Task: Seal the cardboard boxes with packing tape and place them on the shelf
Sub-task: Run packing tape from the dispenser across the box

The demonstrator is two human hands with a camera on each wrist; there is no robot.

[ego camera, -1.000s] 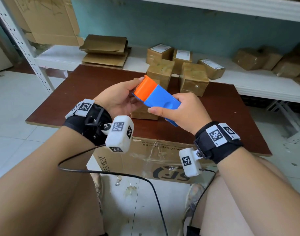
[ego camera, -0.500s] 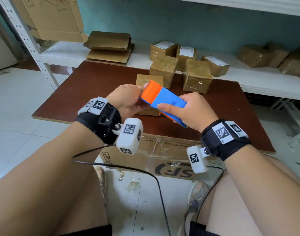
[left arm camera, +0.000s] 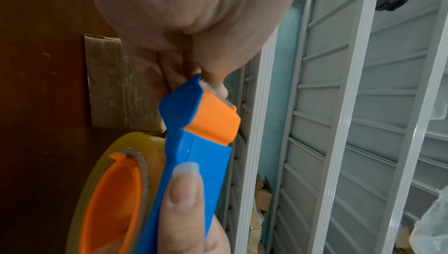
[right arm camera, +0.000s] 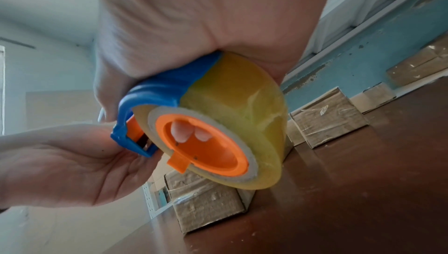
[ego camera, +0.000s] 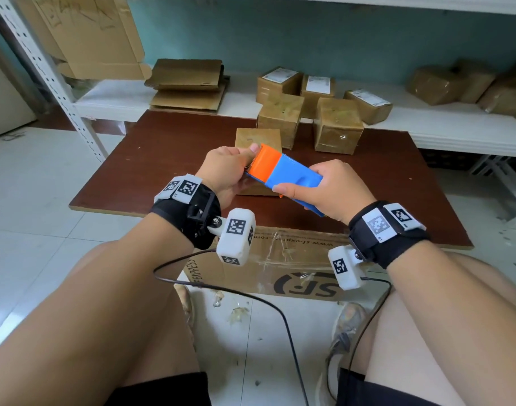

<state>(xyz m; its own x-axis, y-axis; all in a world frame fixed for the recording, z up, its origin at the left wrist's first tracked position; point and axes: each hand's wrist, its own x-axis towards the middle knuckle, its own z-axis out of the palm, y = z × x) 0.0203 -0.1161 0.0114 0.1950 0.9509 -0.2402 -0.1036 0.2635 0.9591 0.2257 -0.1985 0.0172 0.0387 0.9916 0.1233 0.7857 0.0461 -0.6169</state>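
Note:
My right hand (ego camera: 324,191) grips a blue and orange tape dispenser (ego camera: 283,175) over the brown table (ego camera: 163,159). Its roll of clear yellowish tape (right arm camera: 242,116) sits on an orange hub (left arm camera: 114,191). My left hand (ego camera: 230,168) pinches at the orange toothed end (left arm camera: 213,116) of the dispenser, thumb and fingers curled at the blade. A small cardboard box (ego camera: 256,139) lies on the table just beyond and under the hands, partly hidden. Two taped boxes (ego camera: 337,128) stand behind it at the table's far edge.
A white shelf (ego camera: 110,98) runs behind the table with flattened cardboard (ego camera: 189,83), labelled boxes (ego camera: 280,83) and wrapped parcels (ego camera: 456,83). A large SF carton (ego camera: 280,268) stands under the table's near edge between my knees. A black cable (ego camera: 251,294) hangs from the wrists.
Both hands and the dispenser have come slightly lower and nearer. The left hand's fingers have moved up onto the orange blade end and now pinch there.

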